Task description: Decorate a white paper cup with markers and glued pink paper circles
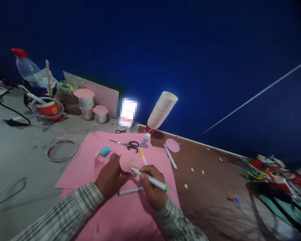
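Gripping: left hand (112, 176), fingers closed on pink disc (125, 162) above pink sheets (76, 172); right hand (153, 194), curled round marker (157, 182). Disc: probably light, bendable; hold by rim. Marker: likely rigid; hold near tip.

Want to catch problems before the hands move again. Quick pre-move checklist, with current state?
1. Right hand has a grip on the green-ended marker: ok.
2. Left hand holds the pink disc by its edge: ok.
3. Marker tip pressed on the disc: cannot tell; it is at the disc's lower edge, but contact is too small to judge.
4. Scissors apart from both hands: ok, lying on the pink paper beyond them.
5. Brown tabletop free of scraps: not ok, white scraps lie on it.
6. Cup stack steady: cannot tell; it looks tilted in this view.
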`<state>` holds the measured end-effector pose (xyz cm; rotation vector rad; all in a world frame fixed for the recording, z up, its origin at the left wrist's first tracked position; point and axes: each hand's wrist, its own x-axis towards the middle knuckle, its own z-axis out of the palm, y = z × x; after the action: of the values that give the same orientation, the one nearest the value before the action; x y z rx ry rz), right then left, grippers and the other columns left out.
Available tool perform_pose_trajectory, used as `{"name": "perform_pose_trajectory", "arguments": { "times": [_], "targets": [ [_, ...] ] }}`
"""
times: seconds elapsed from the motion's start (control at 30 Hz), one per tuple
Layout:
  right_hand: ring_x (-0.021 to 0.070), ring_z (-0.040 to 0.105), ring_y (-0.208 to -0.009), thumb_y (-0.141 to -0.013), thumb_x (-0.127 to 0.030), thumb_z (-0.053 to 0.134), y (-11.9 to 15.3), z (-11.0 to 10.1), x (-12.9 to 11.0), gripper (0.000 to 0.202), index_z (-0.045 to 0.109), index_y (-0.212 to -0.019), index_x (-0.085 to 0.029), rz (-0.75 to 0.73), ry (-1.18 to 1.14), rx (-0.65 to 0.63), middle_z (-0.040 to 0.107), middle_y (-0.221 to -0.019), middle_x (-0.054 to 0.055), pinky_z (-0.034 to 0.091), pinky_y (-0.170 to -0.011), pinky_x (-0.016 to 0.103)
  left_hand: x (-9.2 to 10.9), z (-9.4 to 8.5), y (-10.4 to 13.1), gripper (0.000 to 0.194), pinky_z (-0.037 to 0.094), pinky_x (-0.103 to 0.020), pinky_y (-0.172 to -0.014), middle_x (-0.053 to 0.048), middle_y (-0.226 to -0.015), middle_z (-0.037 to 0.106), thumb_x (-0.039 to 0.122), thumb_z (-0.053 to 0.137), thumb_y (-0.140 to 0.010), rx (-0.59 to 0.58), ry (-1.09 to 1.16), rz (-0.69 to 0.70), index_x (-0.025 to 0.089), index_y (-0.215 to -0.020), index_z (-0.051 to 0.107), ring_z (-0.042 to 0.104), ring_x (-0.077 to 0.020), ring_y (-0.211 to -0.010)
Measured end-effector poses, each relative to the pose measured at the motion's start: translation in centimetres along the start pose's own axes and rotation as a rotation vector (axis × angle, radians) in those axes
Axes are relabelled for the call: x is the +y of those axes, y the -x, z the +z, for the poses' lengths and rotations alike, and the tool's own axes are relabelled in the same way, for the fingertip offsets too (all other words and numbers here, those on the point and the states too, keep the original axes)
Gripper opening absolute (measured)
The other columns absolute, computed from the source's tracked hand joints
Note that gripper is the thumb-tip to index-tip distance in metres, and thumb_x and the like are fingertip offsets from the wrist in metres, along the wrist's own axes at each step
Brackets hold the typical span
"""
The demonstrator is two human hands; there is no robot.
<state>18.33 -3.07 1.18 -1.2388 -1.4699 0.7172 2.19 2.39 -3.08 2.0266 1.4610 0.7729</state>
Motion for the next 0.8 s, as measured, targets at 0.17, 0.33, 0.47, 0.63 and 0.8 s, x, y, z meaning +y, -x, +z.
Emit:
{"name": "perform_pose_trajectory", "arguments": {
  "times": [0.17, 0.33, 0.47, 0.63, 0.8],
  "targets": [
    [0.0128, 0.047, -0.04, -0.075, -0.023, 0.056, -0.12, -0.17, -0.03, 0.008, 0.063, -0.076, -0.021, 0.007, -0.01, 0.018, 0.053, -0.05, -0.006, 0.035, -0.037, 0.02, -0.13, 0.15, 0.04, 0.028, 0.041, -0.026, -0.049, 0.008, -0.075, 0.04, 0.034, 0.068, -0.056, 0.01, 0.008, -0.006, 0.029, -0.078, 0.051, 0.051, -0.0129, -0.059],
    [0.0129, 0.045, -0.037, -0.074, -0.024, 0.055, -0.18, -0.53, -0.11, 0.009, 0.064, -0.072, -0.02, 0.043, -0.044, 0.029, 0.049, -0.046, -0.006, 0.033, -0.035, 0.02, -0.07, 0.07, 0.08, 0.031, 0.041, -0.026, -0.049, 0.007, -0.074, 0.043, 0.036, 0.069, -0.058, 0.005, -0.006, -0.008, 0.03, -0.084, 0.054, 0.051, -0.0145, -0.061],
    [0.0131, 0.044, -0.039, -0.074, -0.025, 0.056, -0.16, -0.67, 0.1, 0.01, 0.064, -0.071, -0.02, 0.081, -0.074, 0.051, 0.049, -0.046, -0.006, 0.035, -0.036, 0.02, 0.0, 0.01, 0.08, 0.036, 0.043, -0.027, -0.051, 0.007, -0.076, 0.045, 0.041, 0.069, -0.058, 0.009, -0.009, -0.001, 0.03, -0.089, 0.055, 0.053, -0.0151, -0.063],
    [0.0124, 0.043, -0.039, -0.073, -0.024, 0.056, -0.21, -0.58, 0.03, 0.009, 0.064, -0.072, -0.02, 0.079, -0.075, 0.039, 0.049, -0.047, -0.006, 0.034, -0.036, 0.02, -0.03, 0.14, 0.09, 0.037, 0.043, -0.027, -0.051, 0.006, -0.077, 0.045, 0.044, 0.069, -0.056, 0.01, -0.019, -0.02, 0.028, -0.086, 0.055, 0.053, -0.0151, -0.062],
    [0.0123, 0.043, -0.038, -0.073, -0.024, 0.056, -0.32, -0.56, -0.29, 0.01, 0.064, -0.07, -0.019, 0.06, -0.054, 0.043, 0.049, -0.046, -0.006, 0.034, -0.036, 0.02, -0.13, 0.17, 0.02, 0.033, 0.043, -0.027, -0.052, 0.006, -0.076, 0.045, 0.04, 0.069, -0.056, 0.01, -0.005, -0.01, 0.029, -0.083, 0.055, 0.053, -0.0149, -0.063]
  ]
}}
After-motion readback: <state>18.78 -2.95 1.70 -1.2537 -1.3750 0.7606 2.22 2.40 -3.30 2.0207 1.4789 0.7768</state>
